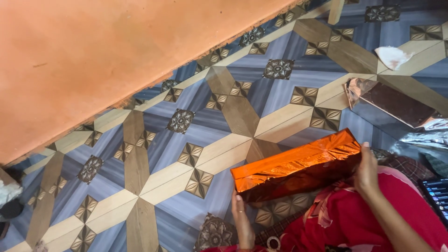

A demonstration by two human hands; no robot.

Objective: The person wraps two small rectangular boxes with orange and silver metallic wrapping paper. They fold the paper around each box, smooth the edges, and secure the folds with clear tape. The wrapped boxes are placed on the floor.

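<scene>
Item: orange foil-wrapped box (296,166), long and rectangular, glossy and creased. It lies at about 4 o'clock in the view, tilted so its long axis runs from 8 o'clock up to 2 o'clock, held just above the person's lap.

Hold: the left hand (241,219) sits at the box's 7 o'clock end, fingers pointing up and touching the lower edge of the wrapping; whether they curl round it cannot be told. The right hand (367,170) is at the box's 3 o'clock end, fingers closed over that short end, gripping the foil. The box spans the gap between the two hands.

Beneath: red patterned clothing (354,214) at 5 o'clock, directly under the box's right half.

Surroundings: patterned floor (186,135) of blue, beige and brown geometric tiles fills the centre. A second wrapped box (389,100), in dark reddish-silver foil, lies at 2 o'clock, well apart from the orange one. A sheet of silver foil (427,135) lies just beside it at 3 o'clock. A scrap of white paper (393,57) lies at 1 o'clock. An orange wall (107,56) takes up the 10 to 12 o'clock corner.
</scene>
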